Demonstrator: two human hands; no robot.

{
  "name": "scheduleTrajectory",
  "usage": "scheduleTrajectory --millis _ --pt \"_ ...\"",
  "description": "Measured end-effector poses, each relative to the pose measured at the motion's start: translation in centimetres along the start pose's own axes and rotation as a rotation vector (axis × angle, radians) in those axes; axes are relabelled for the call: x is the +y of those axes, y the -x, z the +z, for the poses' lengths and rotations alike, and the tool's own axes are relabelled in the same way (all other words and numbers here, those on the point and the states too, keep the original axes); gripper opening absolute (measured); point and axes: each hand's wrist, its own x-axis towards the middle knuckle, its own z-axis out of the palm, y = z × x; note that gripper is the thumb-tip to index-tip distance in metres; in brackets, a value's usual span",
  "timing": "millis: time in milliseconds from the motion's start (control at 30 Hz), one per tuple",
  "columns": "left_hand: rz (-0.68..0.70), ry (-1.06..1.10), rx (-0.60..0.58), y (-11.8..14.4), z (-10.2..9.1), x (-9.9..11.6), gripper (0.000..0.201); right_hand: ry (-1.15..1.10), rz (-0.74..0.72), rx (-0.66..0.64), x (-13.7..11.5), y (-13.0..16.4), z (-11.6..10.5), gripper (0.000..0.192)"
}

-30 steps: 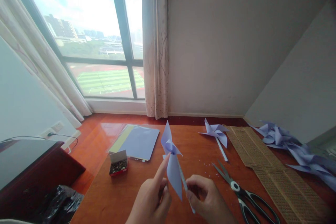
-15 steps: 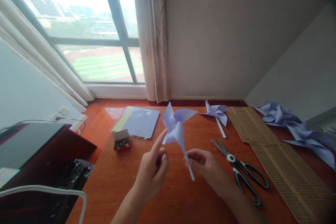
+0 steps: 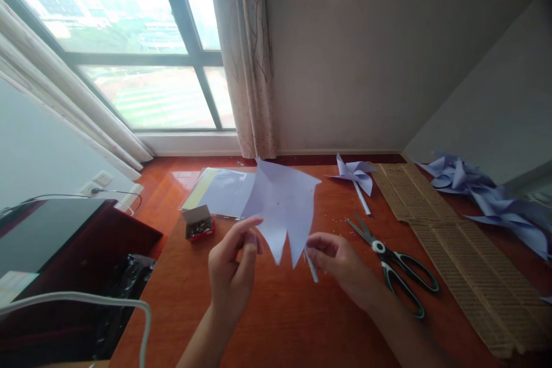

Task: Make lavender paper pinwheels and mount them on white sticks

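I hold a pale lilac paper pinwheel (image 3: 282, 207) above the wooden table (image 3: 276, 322). Its blades face me and look blurred. My right hand (image 3: 338, 261) pinches the white stick just below the blades. My left hand (image 3: 230, 267) is at the left blade's lower edge, thumb and fingers touching the paper. Another lilac pinwheel (image 3: 356, 173) lies flat on the table farther back.
Black-handled scissors (image 3: 394, 267) lie right of my right hand. A woven mat (image 3: 457, 247) and a heap of lilac pinwheels (image 3: 487, 198) fill the right side. A small open box of pins (image 3: 197, 223) and coloured paper sheets (image 3: 222, 192) lie at the left.
The pinwheel has turned from edge-on to face me, its blades spread and spinning. My left forefinger, earlier pointing at the blade, now curls with the thumb at the paper's edge. The view tilted downward.
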Motion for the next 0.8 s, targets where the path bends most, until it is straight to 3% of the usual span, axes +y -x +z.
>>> scheduleTrajectory --millis 100,200,267,367,467,800 --pt "0.139 -0.199 0.048 -0.3 -0.5 -0.8 0.020 0.001 -0.013 -0.015 0.1 -0.1 0.0 0.034" --pt "0.351 -0.571 0.155 -0.7 -0.2 -2.1 0.027 0.057 -0.020 0.058 0.6 -0.7 -0.3 0.035" --pt "0.375 -0.719 -0.030 -0.4 0.6 -3.2 0.043 0.114 -0.040 0.147 1.0 -1.2 -0.5 0.036" --pt "0.346 -0.759 -0.276 0.4 2.1 -4.9 0.042 0.165 -0.050 0.183 1.7 -1.7 -0.7 0.038" --pt "0.301 -0.739 -0.386 0.9 2.9 -6.0 0.037 0.179 -0.040 0.129 2.2 -1.6 -0.7 0.034" --pt "0.205 -0.622 -0.403 0.3 2.8 -6.0 0.031 0.335 -0.062 0.058 2.9 -1.5 -0.8 0.027"
